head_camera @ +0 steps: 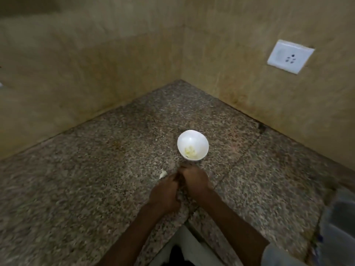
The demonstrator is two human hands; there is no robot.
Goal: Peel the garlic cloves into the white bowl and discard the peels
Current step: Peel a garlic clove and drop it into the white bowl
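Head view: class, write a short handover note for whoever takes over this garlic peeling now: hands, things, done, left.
Hands: left hand and right hand curled, close together before the white bowl; what they hold is hidden.
Bowl stands on the granite counter with a few peeled cloves inside.
A pale peel scrap lies on the counter by the left hand.
Left: probably finish any clove in hand, discard peels.

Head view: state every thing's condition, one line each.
Round white bowl: upright, pale peeled garlic cloves inside.
Left hand: curled, against right hand; contents hidden.
Right hand: curled near bowl; contents hidden.
White papery peel scrap: loose on speckled granite counter.
White wall socket: nothing plugged in.
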